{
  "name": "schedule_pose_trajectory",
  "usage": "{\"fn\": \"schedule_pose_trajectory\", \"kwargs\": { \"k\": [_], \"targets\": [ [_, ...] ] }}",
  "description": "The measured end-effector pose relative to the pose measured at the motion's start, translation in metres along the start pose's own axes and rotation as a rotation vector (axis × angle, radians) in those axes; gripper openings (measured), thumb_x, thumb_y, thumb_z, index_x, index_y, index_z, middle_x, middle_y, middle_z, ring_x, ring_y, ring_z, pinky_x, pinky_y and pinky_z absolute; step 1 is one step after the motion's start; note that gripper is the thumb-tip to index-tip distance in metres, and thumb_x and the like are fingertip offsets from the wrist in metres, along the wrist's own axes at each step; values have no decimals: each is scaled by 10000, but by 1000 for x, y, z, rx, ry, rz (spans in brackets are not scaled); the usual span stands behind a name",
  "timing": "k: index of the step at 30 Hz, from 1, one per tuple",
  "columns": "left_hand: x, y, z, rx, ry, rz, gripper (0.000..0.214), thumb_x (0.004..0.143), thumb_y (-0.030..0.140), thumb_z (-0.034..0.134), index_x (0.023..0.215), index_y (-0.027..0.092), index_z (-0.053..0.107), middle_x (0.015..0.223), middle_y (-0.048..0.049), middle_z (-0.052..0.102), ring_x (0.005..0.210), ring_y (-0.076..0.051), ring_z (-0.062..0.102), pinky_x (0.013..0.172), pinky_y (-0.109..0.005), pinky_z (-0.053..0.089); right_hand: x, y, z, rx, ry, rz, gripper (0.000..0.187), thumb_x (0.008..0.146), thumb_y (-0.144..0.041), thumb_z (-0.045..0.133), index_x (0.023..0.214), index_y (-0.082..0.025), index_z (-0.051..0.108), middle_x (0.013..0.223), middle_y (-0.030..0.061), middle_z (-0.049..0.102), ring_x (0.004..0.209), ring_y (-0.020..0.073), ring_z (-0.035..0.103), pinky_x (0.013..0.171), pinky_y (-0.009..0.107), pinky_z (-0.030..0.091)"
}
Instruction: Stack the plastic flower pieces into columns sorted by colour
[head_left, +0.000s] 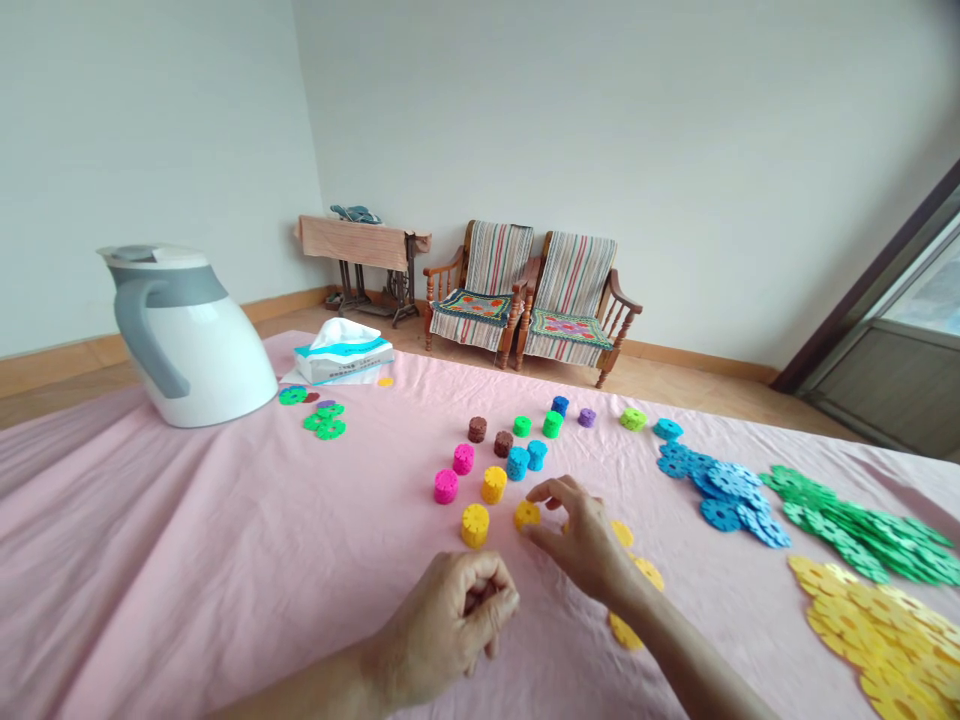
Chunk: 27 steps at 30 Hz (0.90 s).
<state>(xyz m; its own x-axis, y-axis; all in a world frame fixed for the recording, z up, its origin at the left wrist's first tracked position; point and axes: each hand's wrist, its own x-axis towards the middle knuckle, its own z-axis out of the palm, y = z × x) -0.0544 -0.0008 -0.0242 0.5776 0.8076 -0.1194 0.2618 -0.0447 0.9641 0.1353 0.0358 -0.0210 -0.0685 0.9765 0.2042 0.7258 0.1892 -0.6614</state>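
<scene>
Left hand point(454, 612) curled, hold unclear; right hand point(583, 535), fingers slightly parted, grips round, notched yellow disc point(527, 515).

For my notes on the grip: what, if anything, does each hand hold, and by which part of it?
Right hand: a yellow piece, by opposite sides of its edge. Left hand: curled, nothing visible in it.

Pitcher point(202, 350) sits left on the cloth point(300, 560), tissue box point(345, 362) right of and behind it, a few loose discs point(330, 429) in front of the box. Disc stacks point(493, 485) cluster mid-cloth, disc piles point(885, 630) to their right; left hand point(457, 620) in front of the stacks, right hand point(581, 535) at a front one. Behind: side table point(356, 240), then two armchairs point(570, 325) right of it, door point(900, 370) far right.
</scene>
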Motion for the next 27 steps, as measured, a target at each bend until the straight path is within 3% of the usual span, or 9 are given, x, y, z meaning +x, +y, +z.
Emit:
{"fn": "schedule_pose_trajectory", "kwargs": {
  "k": [14,19,27],
  "targets": [
    [0,4,0,33,-16,-7,254,861,388,433,735,169,459,552,41,508,388,-56,396,370,-157,304,2,5,2,-52,5,-46,181,691,-244,590,869,-213,604,899,23,625,813,170,579,769,322,392],
    [-3,11,0,176,27,66,217,856,310,444,704,161,485,541,39,525,439,-65,446,454,-169,344,1,11,-11,-56,57,-76,199,767,-198,453,913,-210,588,851,23,663,809,171,593,774,324,389],
    [-2,8,2,190,59,85,189,861,292,440,742,157,500,534,50,499,419,-65,461,444,-168,346,-8,12,-9,-137,28,-101,234,699,-88,381,834,-200,535,796,17,685,774,165,600,799,323,361]
  ]
}}
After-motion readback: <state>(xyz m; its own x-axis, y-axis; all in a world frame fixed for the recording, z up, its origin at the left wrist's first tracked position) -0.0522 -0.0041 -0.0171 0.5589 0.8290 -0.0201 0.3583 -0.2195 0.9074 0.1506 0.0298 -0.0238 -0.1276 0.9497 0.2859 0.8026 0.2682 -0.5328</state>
